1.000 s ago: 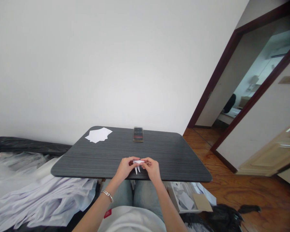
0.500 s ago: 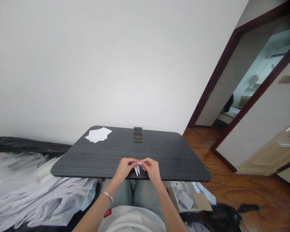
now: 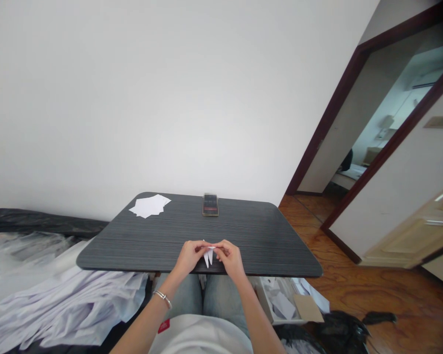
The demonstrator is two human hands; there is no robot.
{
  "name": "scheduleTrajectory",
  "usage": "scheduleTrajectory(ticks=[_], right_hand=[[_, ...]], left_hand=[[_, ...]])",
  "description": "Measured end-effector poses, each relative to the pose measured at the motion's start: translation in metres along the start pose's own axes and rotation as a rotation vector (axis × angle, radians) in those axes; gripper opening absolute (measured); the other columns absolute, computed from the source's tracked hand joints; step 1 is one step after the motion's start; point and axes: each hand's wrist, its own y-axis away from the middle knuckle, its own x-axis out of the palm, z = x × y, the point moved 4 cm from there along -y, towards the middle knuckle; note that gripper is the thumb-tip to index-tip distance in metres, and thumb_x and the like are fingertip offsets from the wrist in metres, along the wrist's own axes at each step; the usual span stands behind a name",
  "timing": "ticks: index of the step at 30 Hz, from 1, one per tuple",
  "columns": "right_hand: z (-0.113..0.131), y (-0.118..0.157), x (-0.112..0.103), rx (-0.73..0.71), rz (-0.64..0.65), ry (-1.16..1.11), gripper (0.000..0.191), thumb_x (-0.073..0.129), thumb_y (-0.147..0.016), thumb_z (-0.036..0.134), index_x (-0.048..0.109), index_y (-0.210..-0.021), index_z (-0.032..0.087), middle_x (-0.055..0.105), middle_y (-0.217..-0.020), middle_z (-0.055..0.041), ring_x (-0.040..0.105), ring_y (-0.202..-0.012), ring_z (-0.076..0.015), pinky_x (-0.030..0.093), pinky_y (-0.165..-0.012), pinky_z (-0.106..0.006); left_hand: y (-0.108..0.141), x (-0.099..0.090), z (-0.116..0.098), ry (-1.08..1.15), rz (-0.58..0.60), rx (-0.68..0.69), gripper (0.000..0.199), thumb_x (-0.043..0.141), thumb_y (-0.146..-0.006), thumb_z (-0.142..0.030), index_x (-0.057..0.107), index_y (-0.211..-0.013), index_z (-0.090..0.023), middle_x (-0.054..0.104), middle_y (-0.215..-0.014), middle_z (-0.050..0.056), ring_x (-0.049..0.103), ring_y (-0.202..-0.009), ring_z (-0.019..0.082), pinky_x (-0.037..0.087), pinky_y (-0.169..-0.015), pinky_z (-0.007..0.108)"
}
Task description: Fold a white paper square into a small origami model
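A small folded white paper (image 3: 208, 256) is pinched between my two hands just above the front part of the dark table (image 3: 162, 236). Two narrow points of it hang down, and a small tip rises above the fingers. My left hand (image 3: 189, 256) grips its left side with thumb and fingers pressed together. On the right side my right hand (image 3: 229, 256) pinches it the same way, the fingertips of both hands nearly touching. Fingers hide the middle of the paper.
White paper sheets (image 3: 149, 205) lie at the table's back left. A phone (image 3: 210, 204) rests at the back middle. Piled white cloth (image 3: 70, 305) is at lower left; an open box with papers (image 3: 280, 302) stands below the right front edge.
A small tip of the folded paper now shows above my fingers, and its two hanging points have shifted slightly left and spread a little. Both hands keep their pinch.
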Motion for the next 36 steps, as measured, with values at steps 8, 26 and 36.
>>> scheduleTrajectory(ticks=[8, 26, 36], right_hand=[[0.005, 0.001, 0.0, -0.082, -0.012, 0.104, 0.014, 0.052, -0.077, 0.023, 0.065, -0.077, 0.018, 0.054, -0.068, -0.0008, 0.05, -0.055, -0.0105, 0.04, -0.047, -0.019], [0.015, 0.004, 0.007, -0.187, 0.033, 0.212, 0.011, 0.06, -0.072, 0.022, 0.063, -0.082, 0.019, 0.051, -0.068, 0.001, 0.048, -0.053, -0.0097, 0.039, -0.049, -0.02], [0.019, 0.008, 0.005, -0.284, -0.035, 0.222, 0.014, 0.051, -0.079, 0.019, 0.063, -0.073, 0.018, 0.054, -0.067, -0.002, 0.05, -0.059, -0.0124, 0.038, -0.051, -0.022]], left_hand=[[-0.001, -0.001, 0.002, 0.018, 0.003, 0.017, 0.021, 0.054, -0.07, -0.024, 0.071, -0.081, -0.016, 0.071, -0.074, 0.005, 0.061, -0.065, 0.017, 0.045, -0.06, 0.023], [-0.004, -0.001, 0.012, 0.097, 0.008, 0.11, 0.023, 0.052, -0.071, -0.013, 0.07, -0.083, -0.02, 0.069, -0.093, 0.005, 0.062, -0.087, 0.021, 0.046, -0.082, 0.034], [-0.002, -0.003, -0.002, 0.408, 0.037, 0.009, 0.02, 0.056, -0.071, -0.023, 0.07, -0.083, -0.015, 0.048, -0.125, 0.013, 0.062, -0.08, 0.021, 0.051, -0.064, 0.032]])
